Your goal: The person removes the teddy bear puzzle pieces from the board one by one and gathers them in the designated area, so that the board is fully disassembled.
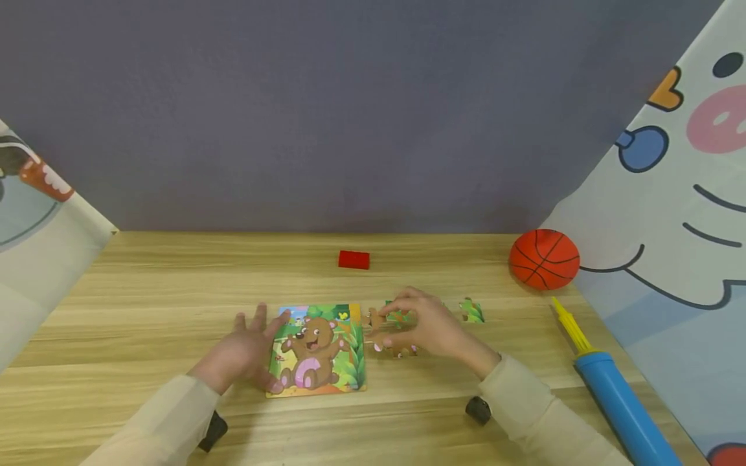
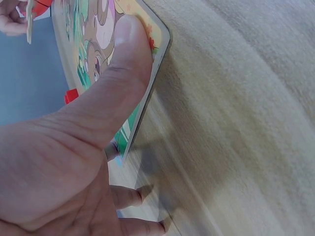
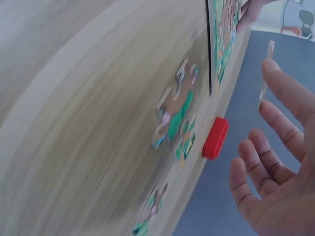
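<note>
left hand (image 1: 247, 349) lies flat, thumb pressing the bear puzzle board (image 1: 317, 349) mid-table near the front edge. right hand (image 1: 428, 327) pinches a puzzle piece (image 3: 266, 73) just beside the loose pieces (image 1: 472, 312).

- The right hand (image 1: 428, 327) covers part of the loose puzzle pieces (image 1: 396, 333) in the head view — their count cannot be told.
- The left hand (image 1: 250, 349) hides the bear puzzle board (image 1: 317, 349) along its left edge.
- The blue pump (image 1: 620, 404) is cut off by the bottom edge.
- In the right wrist view the table (image 3: 74, 123) is blurred, and the held piece (image 3: 266, 73) shows edge-on — its picture is unreadable.
</note>
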Motion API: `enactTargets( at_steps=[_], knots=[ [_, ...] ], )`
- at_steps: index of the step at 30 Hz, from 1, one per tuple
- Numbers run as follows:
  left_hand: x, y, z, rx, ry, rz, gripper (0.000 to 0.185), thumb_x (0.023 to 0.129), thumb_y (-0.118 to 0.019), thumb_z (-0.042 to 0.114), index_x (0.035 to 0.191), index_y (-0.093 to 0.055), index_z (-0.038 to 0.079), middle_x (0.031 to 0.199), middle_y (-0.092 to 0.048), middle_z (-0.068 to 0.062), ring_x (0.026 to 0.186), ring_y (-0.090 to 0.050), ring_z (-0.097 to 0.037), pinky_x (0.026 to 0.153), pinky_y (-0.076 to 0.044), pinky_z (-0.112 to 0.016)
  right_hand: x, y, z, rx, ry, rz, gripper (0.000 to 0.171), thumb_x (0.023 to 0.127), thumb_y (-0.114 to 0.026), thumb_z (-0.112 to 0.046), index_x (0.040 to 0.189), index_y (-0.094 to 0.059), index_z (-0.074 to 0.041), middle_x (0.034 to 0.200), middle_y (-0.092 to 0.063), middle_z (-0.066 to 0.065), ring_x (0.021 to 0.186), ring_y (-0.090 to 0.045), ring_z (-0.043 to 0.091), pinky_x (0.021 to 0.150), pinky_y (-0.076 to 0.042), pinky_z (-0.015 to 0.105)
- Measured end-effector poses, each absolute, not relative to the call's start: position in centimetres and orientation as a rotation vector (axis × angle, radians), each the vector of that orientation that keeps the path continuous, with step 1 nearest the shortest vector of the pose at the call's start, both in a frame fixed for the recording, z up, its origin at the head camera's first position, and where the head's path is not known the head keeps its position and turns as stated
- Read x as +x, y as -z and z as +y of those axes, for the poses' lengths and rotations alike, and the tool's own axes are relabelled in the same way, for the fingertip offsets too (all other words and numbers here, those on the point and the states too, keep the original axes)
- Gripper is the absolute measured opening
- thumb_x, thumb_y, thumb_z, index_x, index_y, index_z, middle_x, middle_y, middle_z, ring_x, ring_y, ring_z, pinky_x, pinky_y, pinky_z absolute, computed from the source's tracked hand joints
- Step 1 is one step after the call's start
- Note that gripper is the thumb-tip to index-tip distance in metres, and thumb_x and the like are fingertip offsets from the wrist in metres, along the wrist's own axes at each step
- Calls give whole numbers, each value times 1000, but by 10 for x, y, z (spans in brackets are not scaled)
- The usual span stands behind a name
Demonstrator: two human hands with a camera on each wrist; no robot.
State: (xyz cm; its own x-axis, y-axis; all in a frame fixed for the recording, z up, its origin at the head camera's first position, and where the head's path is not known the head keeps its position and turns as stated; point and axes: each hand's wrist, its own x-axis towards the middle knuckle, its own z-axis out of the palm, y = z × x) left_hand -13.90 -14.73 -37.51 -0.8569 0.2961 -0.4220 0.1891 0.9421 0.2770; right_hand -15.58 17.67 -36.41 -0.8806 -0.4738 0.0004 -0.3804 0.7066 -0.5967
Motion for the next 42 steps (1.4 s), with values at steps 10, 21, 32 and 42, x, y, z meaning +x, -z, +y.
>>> enactTargets(
  at_steps=[10,21,32,42],
  knots=[
    [-139,375,-148,332,-325,2619,126,64,-94,35,161,-18,4,158,0,-44,136,-6,-73,82,-54,-72,-150,364,214,-735,933,2833,46,78,-88,-34,119,-75,-20,111,-65,5,93,-58,26,74,-50,33],
    [-139,376,-148,332,-328,2626,126,63,-93,34,161,-20,4,157,-1,-44,136,-6,-73,84,-52,-74,-139,366,257,-661,937,2889,46,76,-89,-32,118,-76,-17,107,-67,5,89,-58,25,69,-53,34],
    [-138,374,-147,330,-325,2627,126,64,-93,34,161,-19,5,158,-1,-44,136,-7,-73,84,-52,-74,-135,381,284,-609,868,2894,48,79,-87,-38,117,-74,-13,118,-68,12,111,-63,39,92,-54,61],
    [-138,373,-146,328,-316,2623,126,64,-93,36,161,-19,5,158,-1,-43,136,-6,-73,85,-51,-75,-136,398,292,-550,814,2870,46,77,-87,-36,115,-75,-14,113,-67,7,104,-63,30,91,-55,57]
  ],
)
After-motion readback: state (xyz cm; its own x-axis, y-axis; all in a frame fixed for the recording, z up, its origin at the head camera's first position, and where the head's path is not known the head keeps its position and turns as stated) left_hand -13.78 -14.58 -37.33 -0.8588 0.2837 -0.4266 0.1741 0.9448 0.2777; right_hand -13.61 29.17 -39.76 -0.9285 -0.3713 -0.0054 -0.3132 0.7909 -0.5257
